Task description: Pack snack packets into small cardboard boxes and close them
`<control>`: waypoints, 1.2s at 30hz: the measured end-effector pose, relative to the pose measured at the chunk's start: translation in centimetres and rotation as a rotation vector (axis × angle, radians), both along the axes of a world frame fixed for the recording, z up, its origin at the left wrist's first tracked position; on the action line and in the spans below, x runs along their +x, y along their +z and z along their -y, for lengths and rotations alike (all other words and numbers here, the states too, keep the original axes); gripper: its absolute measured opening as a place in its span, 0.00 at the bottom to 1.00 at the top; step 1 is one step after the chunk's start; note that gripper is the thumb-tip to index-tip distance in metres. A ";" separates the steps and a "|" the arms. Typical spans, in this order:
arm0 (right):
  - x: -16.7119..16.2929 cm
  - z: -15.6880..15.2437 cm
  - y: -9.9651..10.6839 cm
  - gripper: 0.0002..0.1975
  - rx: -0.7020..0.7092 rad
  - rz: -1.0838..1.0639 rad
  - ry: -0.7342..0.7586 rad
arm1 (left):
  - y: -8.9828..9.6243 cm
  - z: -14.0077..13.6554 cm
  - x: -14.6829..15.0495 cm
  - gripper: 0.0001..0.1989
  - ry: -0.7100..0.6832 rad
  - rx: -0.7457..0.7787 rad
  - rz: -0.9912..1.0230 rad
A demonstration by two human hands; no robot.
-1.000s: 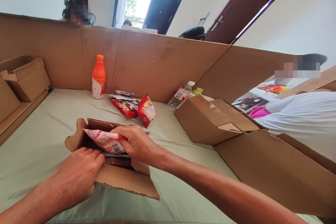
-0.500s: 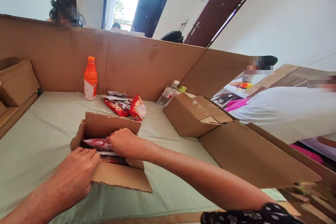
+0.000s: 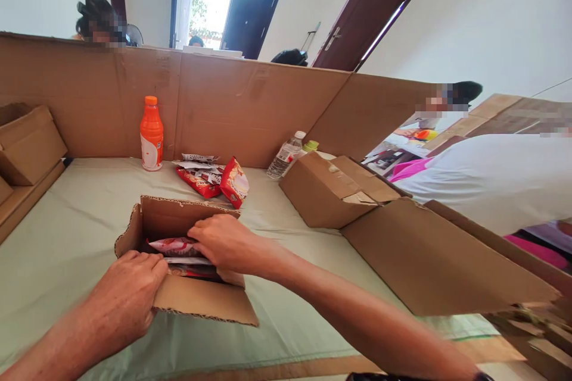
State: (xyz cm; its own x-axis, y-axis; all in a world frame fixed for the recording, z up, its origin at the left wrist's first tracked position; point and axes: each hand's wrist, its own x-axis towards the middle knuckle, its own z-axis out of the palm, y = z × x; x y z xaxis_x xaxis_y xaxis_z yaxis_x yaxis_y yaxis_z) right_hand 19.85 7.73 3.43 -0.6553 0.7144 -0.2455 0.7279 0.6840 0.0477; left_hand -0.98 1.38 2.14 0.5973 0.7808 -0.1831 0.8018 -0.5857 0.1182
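Note:
An open cardboard box stands on the green cloth in front of me, its flaps spread outward. My left hand is closed over the box's near left edge. Inside lies a pink-and-white packet, with other flat packets beside it on the near side. My right hand reaches into the box from the right, fingers curled at the right end of the pink-and-white packet. The fingertips are partly hidden by the packet and the hand itself.
Behind the box are red snack packets with small sachets, a red-and-cream packet and an orange bottle. A clear bottle stands beside cardboard boxes on the right. A tall cardboard wall closes the back. Other people are beyond.
My right hand has shifted slightly right and up along the pink-and-white packet, which has moved a little to the right. My left hand keeps its hold on the box edge.

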 end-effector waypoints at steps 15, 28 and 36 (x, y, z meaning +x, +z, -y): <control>8.9 4.8 -6.2 0.11 0.535 -0.993 0.027 | 2.3 2.2 0.0 0.10 0.020 0.062 0.032; 8.7 7.5 -7.4 0.18 0.398 -1.147 -0.088 | 1.4 0.6 -1.4 0.20 -0.030 0.401 0.339; 7.4 7.8 -7.7 0.19 0.403 -1.197 -0.075 | 1.3 0.1 -0.7 0.13 -0.038 0.477 0.349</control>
